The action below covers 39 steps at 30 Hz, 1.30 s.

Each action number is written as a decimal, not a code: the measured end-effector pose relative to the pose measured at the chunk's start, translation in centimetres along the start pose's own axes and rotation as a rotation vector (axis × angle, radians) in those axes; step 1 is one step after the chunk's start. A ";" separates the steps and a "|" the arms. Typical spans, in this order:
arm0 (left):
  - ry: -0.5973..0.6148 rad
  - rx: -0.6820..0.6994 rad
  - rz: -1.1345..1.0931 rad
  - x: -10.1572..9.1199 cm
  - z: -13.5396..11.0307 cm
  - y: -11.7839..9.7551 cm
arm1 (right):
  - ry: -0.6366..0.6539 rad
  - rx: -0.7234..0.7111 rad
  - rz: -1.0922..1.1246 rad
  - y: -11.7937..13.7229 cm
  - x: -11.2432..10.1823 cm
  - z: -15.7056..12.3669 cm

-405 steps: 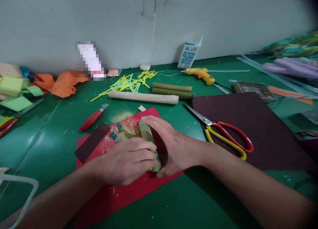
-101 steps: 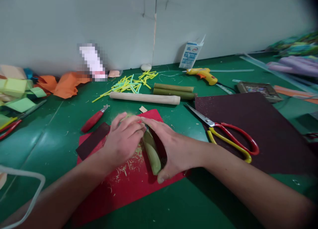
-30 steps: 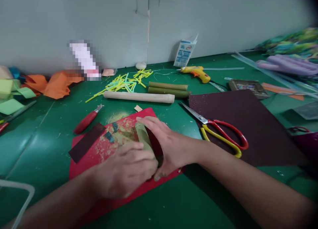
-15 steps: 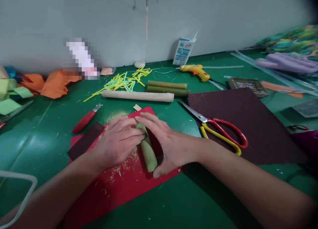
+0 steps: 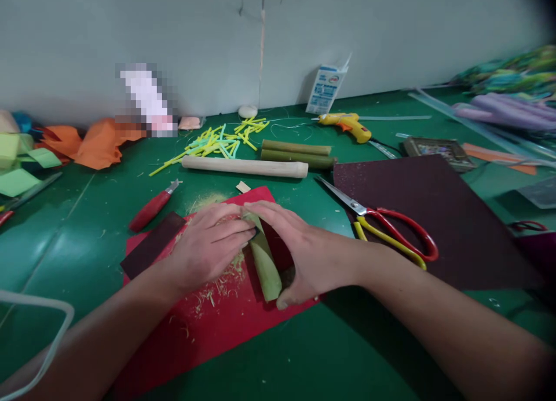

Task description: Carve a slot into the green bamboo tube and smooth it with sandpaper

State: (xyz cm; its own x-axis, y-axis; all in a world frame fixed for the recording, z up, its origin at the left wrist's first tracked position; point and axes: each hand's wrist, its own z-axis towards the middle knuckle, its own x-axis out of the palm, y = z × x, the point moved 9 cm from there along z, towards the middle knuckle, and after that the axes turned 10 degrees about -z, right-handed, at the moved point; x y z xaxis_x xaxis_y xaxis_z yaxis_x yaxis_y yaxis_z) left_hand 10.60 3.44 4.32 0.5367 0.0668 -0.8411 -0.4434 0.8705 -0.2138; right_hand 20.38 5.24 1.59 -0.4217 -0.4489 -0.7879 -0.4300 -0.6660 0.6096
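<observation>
A short green bamboo piece [image 5: 266, 265], partly peeled, lies tilted between my hands above a red sheet [image 5: 208, 337]. My left hand [image 5: 208, 241] has its fingers bent over the bamboo's far part, and a small dark bit shows under the fingertips; what it is I cannot tell. Spanning the piece lengthwise, my right hand [image 5: 299, 247] has its fingers at the far end and its thumb by the near end. Fine pale shavings [image 5: 217, 288] are scattered over the red sheet. A small dark brown strip [image 5: 152, 245] rests at the sheet's left edge.
A red-handled knife [image 5: 152, 210] lies left. Beyond are a pale bamboo stick [image 5: 245, 167], green bamboo tubes [image 5: 299, 157], yellow straw pieces [image 5: 212, 140] and a glue gun [image 5: 347, 124]. Scissors [image 5: 382, 224] lie partly on a large brown sheet [image 5: 456, 233] at right.
The whole view has shifted slightly, so things appear a little further right. Both hands keep nearly the same pose on the bamboo piece, whose near end looks slightly turned.
</observation>
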 end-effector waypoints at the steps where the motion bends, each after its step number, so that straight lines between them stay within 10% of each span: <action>1: -0.007 -0.001 -0.002 -0.1 0.0 0.1 | -0.027 -0.002 0.004 0.0 0.0 0.2; 13: 0.119 0.116 -0.323 0.4 -0.6 -4.4 | -0.163 -0.021 -0.052 -0.8 0.1 0.7; 39: 0.092 0.120 -0.207 0.8 -1.1 -3.9 | -0.081 -0.022 -0.157 -1.1 0.2 0.5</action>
State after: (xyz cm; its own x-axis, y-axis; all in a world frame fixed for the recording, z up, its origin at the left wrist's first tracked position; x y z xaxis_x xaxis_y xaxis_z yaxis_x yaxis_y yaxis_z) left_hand 11.98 -0.46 3.90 0.5371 -0.1592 -0.8284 -0.2391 0.9131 -0.3304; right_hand 20.36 6.22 0.76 -0.4141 -0.2893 -0.8630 -0.4783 -0.7375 0.4767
